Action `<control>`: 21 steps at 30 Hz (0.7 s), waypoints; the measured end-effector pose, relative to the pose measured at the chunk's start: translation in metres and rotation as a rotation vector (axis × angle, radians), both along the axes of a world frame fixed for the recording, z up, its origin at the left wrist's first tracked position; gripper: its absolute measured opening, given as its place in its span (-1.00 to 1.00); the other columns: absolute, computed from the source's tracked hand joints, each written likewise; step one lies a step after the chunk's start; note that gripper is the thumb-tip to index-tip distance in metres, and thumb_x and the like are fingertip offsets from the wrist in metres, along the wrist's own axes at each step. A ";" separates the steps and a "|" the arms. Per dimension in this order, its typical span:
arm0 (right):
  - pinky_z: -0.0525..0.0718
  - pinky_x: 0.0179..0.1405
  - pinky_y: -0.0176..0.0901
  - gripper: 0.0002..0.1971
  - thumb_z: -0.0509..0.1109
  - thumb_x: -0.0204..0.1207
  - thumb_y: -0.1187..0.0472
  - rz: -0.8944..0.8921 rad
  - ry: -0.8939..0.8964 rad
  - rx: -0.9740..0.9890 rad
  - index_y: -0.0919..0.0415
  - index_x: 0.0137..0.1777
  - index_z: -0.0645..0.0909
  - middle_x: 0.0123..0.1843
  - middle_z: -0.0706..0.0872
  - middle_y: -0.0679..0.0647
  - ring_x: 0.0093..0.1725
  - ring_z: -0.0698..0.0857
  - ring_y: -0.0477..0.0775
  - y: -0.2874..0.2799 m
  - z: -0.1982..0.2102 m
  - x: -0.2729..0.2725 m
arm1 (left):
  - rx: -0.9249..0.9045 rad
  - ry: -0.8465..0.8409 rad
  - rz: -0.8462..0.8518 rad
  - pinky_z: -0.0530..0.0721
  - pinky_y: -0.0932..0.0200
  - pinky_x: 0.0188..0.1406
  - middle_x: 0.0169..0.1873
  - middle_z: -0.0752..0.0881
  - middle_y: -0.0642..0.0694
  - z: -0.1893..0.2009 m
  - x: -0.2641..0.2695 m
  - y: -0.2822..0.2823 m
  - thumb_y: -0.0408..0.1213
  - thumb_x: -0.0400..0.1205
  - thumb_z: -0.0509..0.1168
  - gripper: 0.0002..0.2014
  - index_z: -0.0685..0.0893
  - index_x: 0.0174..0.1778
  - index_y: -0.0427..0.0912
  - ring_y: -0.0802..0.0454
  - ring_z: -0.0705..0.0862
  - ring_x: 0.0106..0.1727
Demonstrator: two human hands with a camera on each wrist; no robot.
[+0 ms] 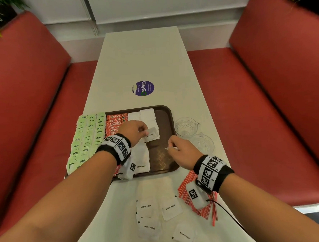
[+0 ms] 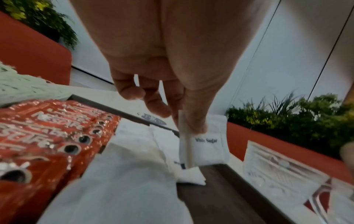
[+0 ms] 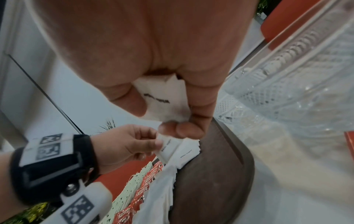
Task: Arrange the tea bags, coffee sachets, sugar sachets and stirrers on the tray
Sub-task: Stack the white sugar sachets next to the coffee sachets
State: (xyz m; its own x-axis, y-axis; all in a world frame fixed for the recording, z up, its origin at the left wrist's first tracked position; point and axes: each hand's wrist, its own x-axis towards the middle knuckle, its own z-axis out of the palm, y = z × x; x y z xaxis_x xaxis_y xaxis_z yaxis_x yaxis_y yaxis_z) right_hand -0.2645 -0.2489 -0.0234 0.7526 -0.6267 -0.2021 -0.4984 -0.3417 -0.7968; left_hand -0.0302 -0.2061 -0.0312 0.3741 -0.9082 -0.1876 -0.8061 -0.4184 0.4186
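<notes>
Over the brown tray (image 1: 164, 120), the left hand (image 1: 132, 131) pinches a sugar sachet (image 1: 152, 134), long axis pointing away; the right hand (image 1: 181, 151) grips another sachet (image 3: 162, 103) beside loose stirrers (image 1: 207, 207) on the surface (image 1: 141, 56)

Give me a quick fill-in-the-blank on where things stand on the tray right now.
1. The left hand pinches a white ____ sachet over the brown tray.
2. The red coffee sachets lie between the white sachets and the ____ tea bags.
3. The red-striped stirrers lie on the ____, not on the tray.

Missing: sugar; green; table
</notes>
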 end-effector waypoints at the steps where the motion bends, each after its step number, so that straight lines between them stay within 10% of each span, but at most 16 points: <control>1: 0.58 -0.26 -0.01 -0.90 0.24 0.65 0.22 0.006 0.002 0.007 0.20 -0.09 0.45 -0.26 0.66 0.15 -0.31 0.62 0.11 -0.001 0.000 0.000 | 0.035 -0.010 -0.032 0.66 0.09 0.03 -0.08 0.75 0.05 -0.005 -0.001 -0.005 -0.07 0.64 0.41 -0.86 0.77 0.04 0.00 0.04 0.68 -0.01; 9: 0.63 -0.02 -0.13 -0.94 0.39 0.56 0.26 0.044 -0.003 -0.036 0.16 0.00 0.64 -0.01 0.67 0.02 -0.01 0.64 0.01 -0.008 0.001 0.000 | 0.170 -0.111 -0.068 0.70 0.07 0.10 0.04 0.79 0.05 -0.031 -0.002 -0.029 -0.03 0.62 0.43 -0.81 0.78 0.11 0.06 0.03 0.71 0.06; 17: 0.60 -0.24 -0.34 -0.94 0.39 0.67 0.18 0.012 -0.011 -0.037 -0.01 0.00 0.57 -0.11 0.70 -0.06 -0.20 0.68 -0.09 -0.012 -0.003 0.000 | 0.149 -0.173 -0.257 0.61 -0.01 0.23 0.26 0.55 -0.06 -0.032 -0.013 -0.044 -0.15 0.64 0.41 -0.67 0.66 0.34 0.09 -0.10 0.62 0.23; 21: 0.81 -0.06 0.06 -0.95 0.36 0.69 0.20 -0.025 -0.016 0.044 0.05 0.03 0.54 -0.07 0.77 0.11 -0.19 0.81 0.10 -0.011 -0.005 0.001 | 0.257 -0.231 -0.341 0.59 -0.08 0.29 0.30 0.51 -0.07 -0.034 -0.014 -0.045 -0.12 0.68 0.36 -0.68 0.66 0.36 0.12 -0.14 0.60 0.29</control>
